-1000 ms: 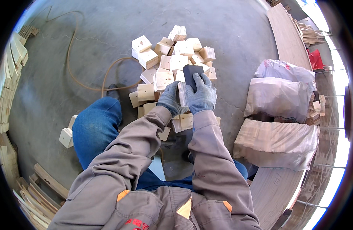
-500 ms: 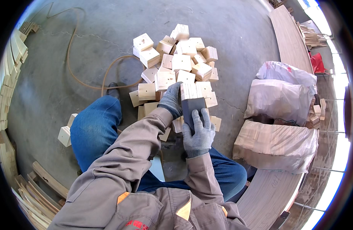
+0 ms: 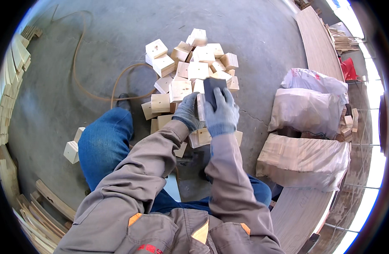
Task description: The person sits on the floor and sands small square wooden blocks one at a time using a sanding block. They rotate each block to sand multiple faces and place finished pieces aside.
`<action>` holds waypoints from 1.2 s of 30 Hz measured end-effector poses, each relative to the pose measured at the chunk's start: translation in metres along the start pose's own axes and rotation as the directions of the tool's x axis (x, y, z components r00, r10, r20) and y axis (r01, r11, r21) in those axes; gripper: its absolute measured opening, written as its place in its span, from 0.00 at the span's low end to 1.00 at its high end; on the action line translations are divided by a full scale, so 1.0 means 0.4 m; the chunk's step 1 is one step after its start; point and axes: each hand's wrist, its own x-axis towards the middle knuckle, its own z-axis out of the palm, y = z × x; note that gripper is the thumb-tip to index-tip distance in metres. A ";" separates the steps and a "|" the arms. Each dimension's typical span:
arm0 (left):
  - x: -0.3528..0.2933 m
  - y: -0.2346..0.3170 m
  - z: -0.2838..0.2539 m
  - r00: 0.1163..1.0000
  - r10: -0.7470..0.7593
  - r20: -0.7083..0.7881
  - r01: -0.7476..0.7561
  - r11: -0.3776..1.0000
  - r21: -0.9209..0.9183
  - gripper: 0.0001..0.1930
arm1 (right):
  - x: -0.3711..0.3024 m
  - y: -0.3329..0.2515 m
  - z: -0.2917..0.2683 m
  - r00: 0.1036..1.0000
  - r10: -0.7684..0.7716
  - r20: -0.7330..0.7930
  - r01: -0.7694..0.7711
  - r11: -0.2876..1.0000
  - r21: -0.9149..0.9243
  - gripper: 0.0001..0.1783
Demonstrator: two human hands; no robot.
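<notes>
My left hand (image 3: 188, 111), in a grey knit glove, is closed on the left side of a pale wooden block (image 3: 201, 106). In my gloved right hand (image 3: 222, 113) is a dark grey sanding block (image 3: 214, 88), its fingers laid over the top. The sanding block lies over the wooden block and reaches past its far end. My right hand covers much of the wooden block. Just beyond both hands rises a loose heap of similar wooden blocks (image 3: 198, 70), some with a small dark spot on a face. More blocks (image 3: 198, 138) lie under and beside my wrists.
A tan hose (image 3: 115, 86) loops over the concrete floor at the left. Two blocks (image 3: 72, 151) sit beside my left knee. Wrapped bundles (image 3: 302, 161) rest on a long board (image 3: 296, 216) at the right. Wooden strips (image 3: 12, 93) are stacked along the left edge.
My right hand has slid the sanding block away from me along the wooden block, and its forearm has stretched forward. My left hand stays nearly in place.
</notes>
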 end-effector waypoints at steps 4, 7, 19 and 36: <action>0.006 0.009 -0.060 0.935 0.331 0.129 -0.342 0.741 0.578 0.27 | -0.194 0.029 0.003 0.991 -0.097 -0.094 0.106 0.991 0.086 0.31; -0.020 0.005 -0.013 0.930 0.319 0.183 -0.354 0.639 0.683 0.25 | -0.279 0.056 -0.011 0.991 -0.074 -0.110 0.081 0.995 0.063 0.31; -0.005 0.005 -0.029 0.941 0.271 0.203 -0.317 0.488 0.813 0.22 | 0.073 -0.032 -0.005 0.997 0.040 0.060 -0.037 0.998 -0.047 0.31; -0.034 0.020 -0.017 0.929 0.315 0.192 -0.336 0.507 0.794 0.27 | -0.255 0.036 -0.021 0.992 -0.082 -0.096 0.091 0.991 0.094 0.30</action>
